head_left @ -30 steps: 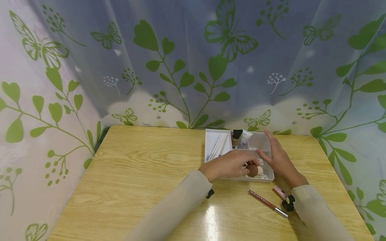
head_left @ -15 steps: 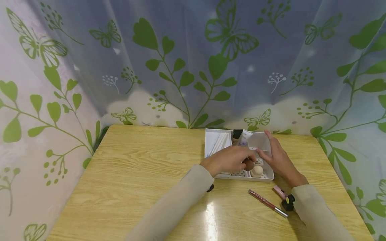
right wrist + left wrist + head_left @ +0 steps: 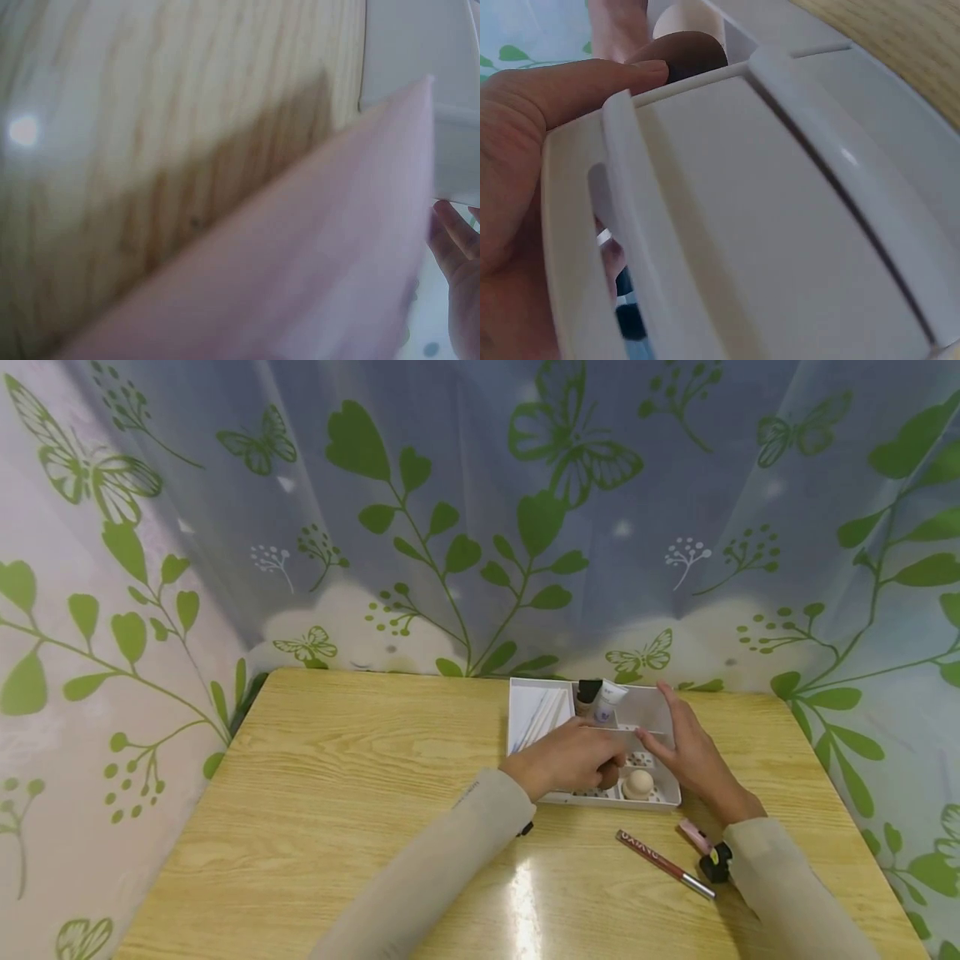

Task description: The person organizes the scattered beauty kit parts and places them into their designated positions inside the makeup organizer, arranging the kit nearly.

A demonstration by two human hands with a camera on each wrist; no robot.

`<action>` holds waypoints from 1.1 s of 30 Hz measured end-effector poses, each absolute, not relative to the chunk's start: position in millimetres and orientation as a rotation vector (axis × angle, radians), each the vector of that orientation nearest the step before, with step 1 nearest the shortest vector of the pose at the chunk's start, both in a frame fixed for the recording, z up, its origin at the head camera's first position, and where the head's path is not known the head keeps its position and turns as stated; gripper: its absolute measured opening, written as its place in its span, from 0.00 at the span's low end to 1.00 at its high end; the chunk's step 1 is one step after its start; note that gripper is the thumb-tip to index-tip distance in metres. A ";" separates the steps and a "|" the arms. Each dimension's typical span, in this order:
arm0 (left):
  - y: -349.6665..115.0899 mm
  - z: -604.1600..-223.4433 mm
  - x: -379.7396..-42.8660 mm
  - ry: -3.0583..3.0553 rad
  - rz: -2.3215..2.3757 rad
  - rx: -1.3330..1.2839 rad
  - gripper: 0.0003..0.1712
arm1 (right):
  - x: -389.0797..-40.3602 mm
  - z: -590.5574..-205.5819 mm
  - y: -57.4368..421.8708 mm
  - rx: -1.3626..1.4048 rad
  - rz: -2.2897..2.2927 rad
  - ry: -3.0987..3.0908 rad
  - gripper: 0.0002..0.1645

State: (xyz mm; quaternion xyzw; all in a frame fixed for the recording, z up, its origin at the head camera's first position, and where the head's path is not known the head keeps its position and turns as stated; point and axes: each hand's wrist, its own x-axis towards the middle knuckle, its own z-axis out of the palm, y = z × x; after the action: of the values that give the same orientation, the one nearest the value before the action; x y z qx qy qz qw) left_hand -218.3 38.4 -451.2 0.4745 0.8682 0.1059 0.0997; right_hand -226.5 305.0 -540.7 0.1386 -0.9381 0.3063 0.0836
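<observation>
A white compartmented organizer box (image 3: 647,706) stands on the table. My left hand (image 3: 566,756) reaches over its front left part and pinches a brown makeup sponge (image 3: 609,775), mostly hidden by the fingers. In the left wrist view a finger lies against that sponge (image 3: 694,54), beyond the white box wall. Beside it, in a front right compartment, sits a cream makeup sponge (image 3: 639,785). My right hand (image 3: 697,760) holds the box's right wall, thumb over the inside. Blurred fingertips of a hand (image 3: 459,247) show at the box edge in the right wrist view.
The box's back middle compartment holds a black-capped bottle (image 3: 587,691) and a white tube (image 3: 609,697). Thin white sticks (image 3: 546,714) lie in its left compartment. On the table in front are a brown pencil-like stick (image 3: 663,864) and a small pink item (image 3: 696,835).
My left hand has moved left and slightly back with the brown sponge, away from the cream sponge, which now shows fully. My right hand stays at the box's right wall.
</observation>
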 end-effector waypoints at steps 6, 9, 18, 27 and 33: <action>37.4 -458.5 -213.7 2.615 0.200 1.406 0.09 | -226.8 -538.4 303.4 0.423 0.903 -2.791 0.56; 36.1 -462.9 -211.3 2.666 0.150 1.446 0.10 | -227.2 -537.5 303.0 0.414 0.902 -2.799 0.56; 36.5 -466.4 -207.8 2.747 0.007 1.473 0.09 | -227.5 -536.2 303.0 0.396 0.883 -2.803 0.56; 36.4 -466.7 -207.1 2.747 -0.045 1.448 0.12 | -226.9 -536.2 302.8 0.406 0.897 -2.801 0.57; 32.1 -465.8 -208.1 2.702 0.099 1.455 0.14 | -226.1 -537.6 303.2 0.409 0.907 -2.797 0.57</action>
State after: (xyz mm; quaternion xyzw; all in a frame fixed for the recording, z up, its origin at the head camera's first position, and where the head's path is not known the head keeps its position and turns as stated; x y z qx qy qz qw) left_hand -208.1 32.1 -465.8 0.4737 0.8794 0.0321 0.0355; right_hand -226.1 303.2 -537.6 0.1373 -0.9387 0.3043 0.0861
